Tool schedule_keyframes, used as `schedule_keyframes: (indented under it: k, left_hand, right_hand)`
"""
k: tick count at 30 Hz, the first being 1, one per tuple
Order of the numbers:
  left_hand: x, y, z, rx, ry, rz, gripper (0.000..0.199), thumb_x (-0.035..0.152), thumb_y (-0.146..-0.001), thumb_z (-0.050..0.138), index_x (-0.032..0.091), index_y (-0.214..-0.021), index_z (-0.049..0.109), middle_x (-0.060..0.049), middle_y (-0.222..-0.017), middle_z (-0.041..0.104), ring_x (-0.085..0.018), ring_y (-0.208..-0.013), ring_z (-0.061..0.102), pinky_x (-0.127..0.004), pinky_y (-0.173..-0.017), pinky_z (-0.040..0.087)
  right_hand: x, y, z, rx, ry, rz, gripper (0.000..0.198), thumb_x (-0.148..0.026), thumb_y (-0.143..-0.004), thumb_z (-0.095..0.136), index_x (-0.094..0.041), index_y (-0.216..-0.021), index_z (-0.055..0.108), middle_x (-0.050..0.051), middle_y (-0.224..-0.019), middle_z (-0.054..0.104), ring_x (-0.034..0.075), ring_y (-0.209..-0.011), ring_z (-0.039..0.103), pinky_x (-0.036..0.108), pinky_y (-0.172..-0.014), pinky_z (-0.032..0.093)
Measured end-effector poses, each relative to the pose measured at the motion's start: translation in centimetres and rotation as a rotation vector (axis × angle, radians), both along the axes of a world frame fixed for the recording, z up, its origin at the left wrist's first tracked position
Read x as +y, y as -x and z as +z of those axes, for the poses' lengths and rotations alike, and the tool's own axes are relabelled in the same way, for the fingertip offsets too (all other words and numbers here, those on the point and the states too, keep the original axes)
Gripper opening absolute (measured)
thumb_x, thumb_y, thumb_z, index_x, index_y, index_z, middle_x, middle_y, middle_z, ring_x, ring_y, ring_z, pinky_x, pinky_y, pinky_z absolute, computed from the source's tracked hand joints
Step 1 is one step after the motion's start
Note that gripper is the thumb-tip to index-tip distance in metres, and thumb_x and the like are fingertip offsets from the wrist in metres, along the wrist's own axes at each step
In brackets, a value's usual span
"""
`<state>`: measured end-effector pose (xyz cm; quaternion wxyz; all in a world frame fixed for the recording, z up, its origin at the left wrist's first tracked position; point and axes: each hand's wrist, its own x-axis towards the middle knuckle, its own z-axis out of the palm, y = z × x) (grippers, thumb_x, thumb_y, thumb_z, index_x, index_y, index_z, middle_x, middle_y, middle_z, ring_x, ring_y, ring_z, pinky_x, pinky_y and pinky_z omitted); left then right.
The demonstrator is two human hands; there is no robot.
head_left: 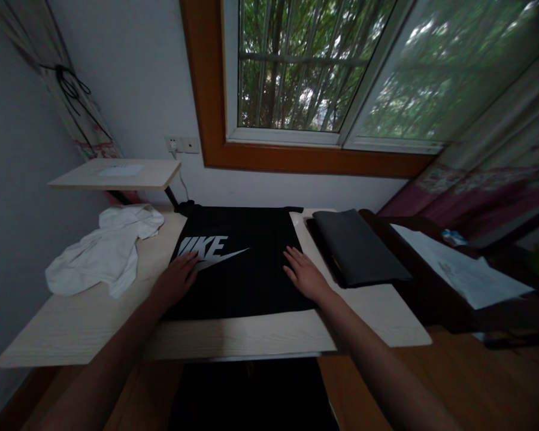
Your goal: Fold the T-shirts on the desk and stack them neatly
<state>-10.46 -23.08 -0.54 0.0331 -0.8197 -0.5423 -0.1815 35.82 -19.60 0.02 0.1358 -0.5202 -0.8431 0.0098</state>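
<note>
A black cloth item with a grey Nike logo (242, 287) lies spread flat on the pale wooden desk (260, 335); whether it is a bag or a garment I cannot tell. A dark strip pokes out at its far right corner, and a dark bunched bit sits at the far left. My left hand (175, 280) rests flat on its left side, fingertips over the logo's lower left. On the right side my right hand (306, 274) lies with fingers stretched out near the edge. Neither hand grips anything.
Crumpled white cloth (108, 245) lies at the desk's left, before a small raised shelf (117, 173). A dark grey folded item (359, 248) lies on the right. Beyond it, a dark surface holds a white sheet (458, 266). A window (314, 66) is behind.
</note>
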Motion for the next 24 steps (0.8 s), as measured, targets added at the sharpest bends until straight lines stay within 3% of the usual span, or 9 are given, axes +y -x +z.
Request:
schedule_keyframes:
  k: [5,9,13,16,18,24]
  left_hand:
    - [2.2,-0.2,0.7,0.008,0.03,0.046,0.05,0.04,-0.102,0.041,0.016,-0.142,0.058,-0.013,-0.155,0.052,-0.028,-0.146,0.045,-0.051,-0.123,0.036]
    - [2.2,-0.4,1.5,-0.045,0.021,0.055,0.044,0.037,-0.101,0.04,0.021,-0.134,0.063,-0.011,-0.148,0.058,-0.027,-0.139,0.052,-0.048,-0.12,0.041]
    - [-0.3,0.3,1.9,-0.121,-0.002,-0.01,0.033,0.037,-0.101,0.045,0.024,-0.119,0.07,-0.01,-0.125,0.067,-0.025,-0.118,0.061,-0.044,-0.109,0.049]
    - [-2.9,1.3,2.3,-0.149,0.054,-0.079,0.025,0.041,-0.097,0.055,0.025,-0.107,0.072,-0.008,-0.111,0.068,-0.025,-0.108,0.061,-0.042,-0.098,0.053]
    - [-4.6,1.9,2.6,-0.16,0.11,-0.114,0.024,0.046,-0.092,0.064,0.025,-0.102,0.071,-0.007,-0.109,0.067,-0.025,-0.106,0.061,-0.041,-0.093,0.054]
    - [-7.1,2.3,3.3,-0.157,0.13,-0.141,0.031,0.046,-0.085,0.073,0.026,-0.11,0.071,-0.007,-0.116,0.064,-0.025,-0.11,0.06,-0.039,-0.096,0.053]
  right_hand:
    - [2.6,0.9,0.9,0.001,-0.014,0.005,0.055,-0.044,-0.106,0.036,-0.018,-0.153,0.048,0.01,-0.164,0.039,0.029,-0.152,0.035,0.051,-0.125,0.03]
    - [2.9,1.5,2.3,0.035,-0.076,0.028,0.048,-0.038,-0.105,0.037,-0.018,-0.142,0.06,0.011,-0.157,0.049,0.03,-0.142,0.047,0.049,-0.122,0.035]
    - [0.3,1.0,3.2,0.074,-0.079,0.122,0.038,-0.036,-0.106,0.038,-0.023,-0.12,0.072,0.012,-0.122,0.068,0.028,-0.115,0.061,0.046,-0.104,0.05]
    - [-2.3,-0.1,3.3,0.132,-0.053,0.223,0.028,-0.036,-0.104,0.047,-0.023,-0.107,0.072,0.011,-0.104,0.068,0.026,-0.101,0.063,0.043,-0.093,0.053]
    - [-3.6,-0.9,3.3,0.189,-0.051,0.259,0.02,-0.038,-0.1,0.059,-0.022,-0.105,0.071,0.01,-0.102,0.068,0.026,-0.099,0.063,0.044,-0.09,0.054]
    - [-5.3,-3.1,3.2,0.258,-0.06,0.291,0.029,-0.039,-0.089,0.075,-0.024,-0.114,0.07,0.01,-0.112,0.068,0.027,-0.105,0.064,0.043,-0.09,0.056]
